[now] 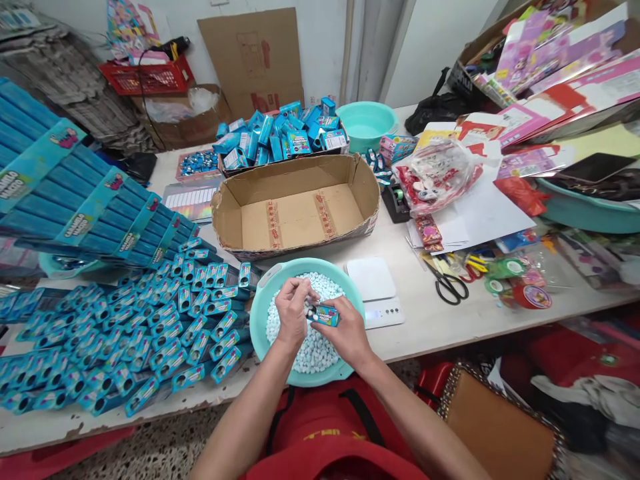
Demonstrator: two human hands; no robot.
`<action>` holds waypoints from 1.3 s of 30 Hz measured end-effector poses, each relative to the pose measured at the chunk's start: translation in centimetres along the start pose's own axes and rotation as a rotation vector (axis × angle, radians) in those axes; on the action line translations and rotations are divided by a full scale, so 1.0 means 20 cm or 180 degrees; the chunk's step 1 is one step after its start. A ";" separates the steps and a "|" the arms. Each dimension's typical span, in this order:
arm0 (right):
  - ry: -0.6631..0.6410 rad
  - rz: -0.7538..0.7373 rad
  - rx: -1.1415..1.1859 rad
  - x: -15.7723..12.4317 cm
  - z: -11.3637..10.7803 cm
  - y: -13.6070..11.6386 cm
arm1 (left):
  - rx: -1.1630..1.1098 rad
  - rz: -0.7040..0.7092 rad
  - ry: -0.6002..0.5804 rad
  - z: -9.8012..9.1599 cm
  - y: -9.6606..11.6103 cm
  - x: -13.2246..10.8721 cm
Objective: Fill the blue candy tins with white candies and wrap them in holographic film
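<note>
**Small blue box [323, 315] held over the candy basin**

One box is gripped by the fingers of the right hand [349, 335]. Its long axis lies almost level, left to right, and its left end is pointed at the left hand [292, 312], whose fingertips are bunched together at that end. Both hands are held above one teal basin [257, 320] of white candies [313, 353] on the surface [430, 320].

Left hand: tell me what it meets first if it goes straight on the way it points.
The left hand would likely meet the basin at its far rim, then the cardboard box behind; its height is unclear.
</note>
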State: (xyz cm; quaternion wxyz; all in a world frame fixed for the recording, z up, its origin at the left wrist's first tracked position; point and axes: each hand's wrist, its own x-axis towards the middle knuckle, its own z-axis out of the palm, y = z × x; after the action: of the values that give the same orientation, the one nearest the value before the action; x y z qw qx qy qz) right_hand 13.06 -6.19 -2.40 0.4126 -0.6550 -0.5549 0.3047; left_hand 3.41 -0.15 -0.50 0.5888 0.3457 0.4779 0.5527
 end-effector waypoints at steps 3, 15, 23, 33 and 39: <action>-0.0034 0.0030 0.0075 0.00 0.00 0.00 | 0.0000 -0.0045 0.0065 0.00 0.00 -0.01; -0.0144 0.0213 0.0391 0.01 -0.02 0.04 | -0.0387 -0.0454 -0.0247 -0.02 0.04 -0.01; -0.0018 0.0290 0.0663 -0.01 0.02 0.10 | -0.0026 -0.0513 -0.0169 -0.06 0.04 -0.02; 0.0115 0.0418 0.1097 -0.01 -0.05 0.12 | 0.2768 -0.0173 -0.0584 -0.33 -0.18 0.07; 0.0975 0.0506 0.0949 0.09 -0.28 0.25 | 0.3951 0.0324 -0.1021 -0.46 -0.30 0.02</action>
State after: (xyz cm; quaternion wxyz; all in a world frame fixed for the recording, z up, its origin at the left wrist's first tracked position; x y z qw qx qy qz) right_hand 20.67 -5.89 -4.08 0.5590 -0.6670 -0.3813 0.3119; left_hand -3.32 -1.72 -9.06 0.3164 0.7227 0.5979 0.1420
